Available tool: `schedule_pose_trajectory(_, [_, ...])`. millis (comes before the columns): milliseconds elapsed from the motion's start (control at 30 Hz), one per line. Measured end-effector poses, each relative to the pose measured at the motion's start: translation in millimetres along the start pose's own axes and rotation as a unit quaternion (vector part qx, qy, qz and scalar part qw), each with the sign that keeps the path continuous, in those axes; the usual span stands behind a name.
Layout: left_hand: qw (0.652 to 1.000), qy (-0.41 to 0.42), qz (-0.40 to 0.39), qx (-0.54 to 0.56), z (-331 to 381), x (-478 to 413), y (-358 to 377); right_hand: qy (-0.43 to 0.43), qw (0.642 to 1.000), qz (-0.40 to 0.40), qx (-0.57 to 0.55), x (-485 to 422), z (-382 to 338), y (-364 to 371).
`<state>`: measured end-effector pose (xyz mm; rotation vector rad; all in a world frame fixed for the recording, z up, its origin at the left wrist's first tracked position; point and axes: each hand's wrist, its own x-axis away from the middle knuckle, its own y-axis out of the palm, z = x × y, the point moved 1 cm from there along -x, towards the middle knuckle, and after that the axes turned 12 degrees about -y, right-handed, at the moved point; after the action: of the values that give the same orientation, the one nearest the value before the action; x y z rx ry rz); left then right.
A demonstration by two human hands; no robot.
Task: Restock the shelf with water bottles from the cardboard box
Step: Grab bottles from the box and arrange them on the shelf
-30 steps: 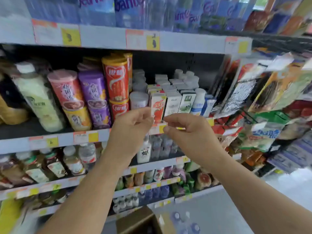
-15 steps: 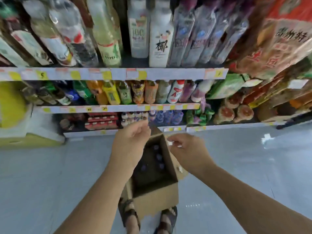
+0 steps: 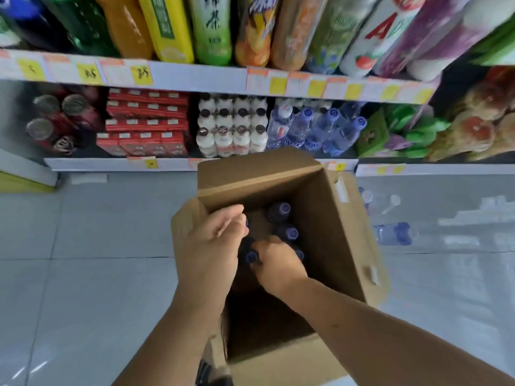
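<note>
We look down into an open cardboard box (image 3: 334,218) on the tiled floor (image 3: 97,274), right in front of the bottom shelf (image 3: 111,164). The water bottles (image 3: 282,210) stand upright in the far part of the box, blue caps up, and the near part is dark. The right hand (image 3: 278,263) is deep inside, fingers curled down around the neck of the nearest bottle (image 3: 250,256), its cap showing just beside the knuckles. The left hand (image 3: 211,246) is over the box's left wall, fingers bent inward near another cap. We cannot tell if it has hold of anything.

On the bottom shelf a stocked row of water (image 3: 315,129) sits just behind the box's raised flap. Left of it are small white bottles (image 3: 231,126), then red cartons (image 3: 145,123), then cans (image 3: 55,118). One loose bottle (image 3: 394,234) lies on its side on the floor, right of the box. The shelf above holds big drink bottles (image 3: 211,29), with yellow price tags (image 3: 140,75) along its edge.
</note>
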<state>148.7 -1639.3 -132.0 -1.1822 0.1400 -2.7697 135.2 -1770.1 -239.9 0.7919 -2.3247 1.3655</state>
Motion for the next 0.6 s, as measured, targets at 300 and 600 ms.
schedule_pose_trajectory(300, [0.994, 0.024, -0.036, 0.103, -38, -34, -8, -0.009, 0.989, -0.114, 0.092, -72, 36, 80])
schedule_pose_trajectory(600, [0.996, -0.002, -0.036, 0.078, -13, 10, -7, -0.031, 0.998, 0.057, 0.028, 20, -11, -8])
